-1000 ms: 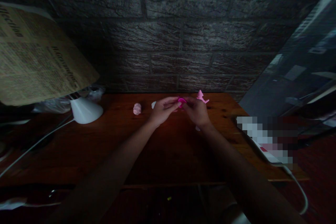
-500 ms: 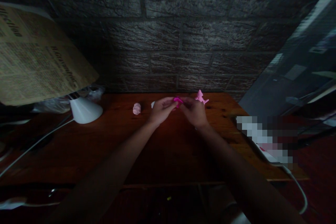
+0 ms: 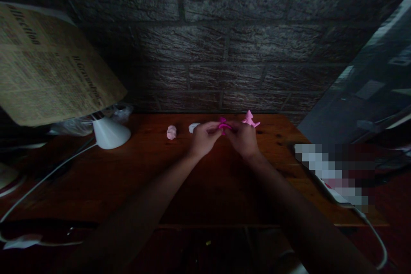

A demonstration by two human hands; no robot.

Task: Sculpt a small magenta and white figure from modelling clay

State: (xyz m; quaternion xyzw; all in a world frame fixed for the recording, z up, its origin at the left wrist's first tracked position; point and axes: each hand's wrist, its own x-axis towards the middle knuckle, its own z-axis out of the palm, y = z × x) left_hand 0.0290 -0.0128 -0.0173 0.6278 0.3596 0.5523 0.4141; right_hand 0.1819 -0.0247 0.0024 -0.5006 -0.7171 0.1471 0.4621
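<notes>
Both hands meet over the back part of the wooden table. Between their fingertips is a piece of bright magenta modelling clay [image 3: 225, 126], which shows as a curved strip with a bit sticking up behind. My left hand [image 3: 204, 139] pinches its left side, and my right hand [image 3: 244, 139] grips its right side. Just left of my left hand lies a white lump [image 3: 193, 127], partly covered by that hand. Further left sits a pale pink clay lump [image 3: 171, 132]. Behind my right hand stands a pink figure [image 3: 249, 118] with a pointed top and side spikes, its lower part hidden.
A lamp with a newsprint shade [image 3: 58, 68] and white base [image 3: 112, 133] stands at the left, its cord [image 3: 54, 169] trailing forward. A blurred-out device [image 3: 327, 175] with a white cable lies at the table's right edge. A dark brick wall [image 3: 205, 47] rises behind.
The view has shifted slightly left, so things appear further right. The magenta clay has turned between my fingers and shows a curved strip. More of the white lump is visible.
</notes>
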